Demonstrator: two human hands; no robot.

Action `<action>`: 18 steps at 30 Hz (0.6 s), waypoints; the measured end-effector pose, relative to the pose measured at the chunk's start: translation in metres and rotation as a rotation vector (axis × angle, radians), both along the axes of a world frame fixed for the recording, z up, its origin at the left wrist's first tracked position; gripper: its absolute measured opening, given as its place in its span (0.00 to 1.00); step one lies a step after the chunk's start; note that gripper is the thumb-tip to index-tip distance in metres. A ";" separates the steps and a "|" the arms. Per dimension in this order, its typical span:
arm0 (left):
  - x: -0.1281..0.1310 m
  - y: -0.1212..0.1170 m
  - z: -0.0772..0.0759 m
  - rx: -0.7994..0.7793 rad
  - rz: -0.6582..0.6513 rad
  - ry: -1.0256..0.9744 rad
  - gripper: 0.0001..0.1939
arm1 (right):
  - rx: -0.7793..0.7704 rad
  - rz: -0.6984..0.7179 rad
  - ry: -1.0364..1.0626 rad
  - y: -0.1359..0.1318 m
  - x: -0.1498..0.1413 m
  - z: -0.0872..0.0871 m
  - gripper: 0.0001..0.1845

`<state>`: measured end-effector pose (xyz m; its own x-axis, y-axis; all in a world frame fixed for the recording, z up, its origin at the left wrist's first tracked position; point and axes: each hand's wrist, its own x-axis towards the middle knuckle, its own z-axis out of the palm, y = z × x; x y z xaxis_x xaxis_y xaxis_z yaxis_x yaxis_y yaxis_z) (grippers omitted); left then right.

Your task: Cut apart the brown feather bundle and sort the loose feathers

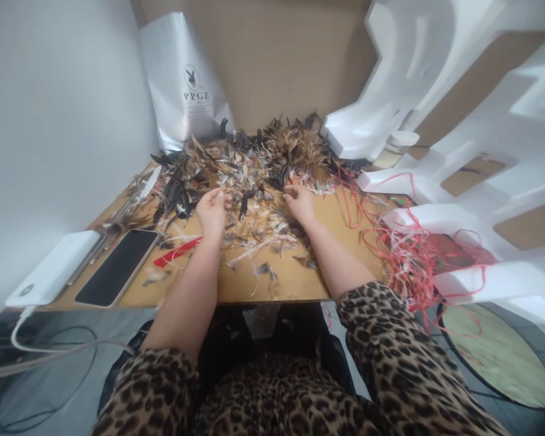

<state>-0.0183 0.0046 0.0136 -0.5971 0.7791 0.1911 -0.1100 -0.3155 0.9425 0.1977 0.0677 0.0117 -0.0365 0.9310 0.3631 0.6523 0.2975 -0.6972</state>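
Observation:
My left hand point(212, 211) is over the table among loose feathers, its thumb and fingers pinched together; what they hold is too small to make out. Just right of its fingertips is a small black feather point(244, 204). My right hand point(300, 201) is closed too, its fingertips at the base of a dark feather point(279, 177) that points up and left. Beyond both hands lies a wide heap of brown, black and white feathers point(238, 166). Small feather bits point(266, 227) are scattered between my forearms.
A phone point(118, 267) and a white power bank point(54, 266) with a cable lie at left, near a red strip point(177, 252). A silver bag point(181, 85) stands behind. Tangled pink strings point(409, 260) and white foam pieces point(440, 218) crowd the right side.

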 end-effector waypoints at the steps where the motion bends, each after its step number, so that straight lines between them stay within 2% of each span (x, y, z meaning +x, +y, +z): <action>1: -0.001 0.000 0.001 -0.003 0.015 -0.018 0.14 | 0.004 0.016 -0.034 -0.003 0.000 0.003 0.17; 4: -0.002 -0.001 0.003 -0.028 0.028 -0.061 0.13 | 0.033 0.020 -0.213 -0.007 0.002 0.007 0.16; 10: 0.003 -0.001 0.000 -0.028 -0.027 -0.054 0.13 | 0.052 -0.101 -0.632 -0.002 -0.005 0.008 0.16; 14: 0.005 0.000 0.000 -0.035 -0.028 -0.041 0.12 | 0.055 -0.147 -0.785 0.014 -0.008 0.012 0.17; 18: 0.006 0.000 0.002 -0.048 -0.030 -0.012 0.11 | -0.078 -0.124 -0.842 0.030 -0.006 0.014 0.18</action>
<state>-0.0125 0.0042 0.0153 -0.5754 0.8048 0.1457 -0.1303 -0.2661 0.9551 0.1919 0.0975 0.0260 -0.1620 0.9672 0.1956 0.9867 0.1614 0.0191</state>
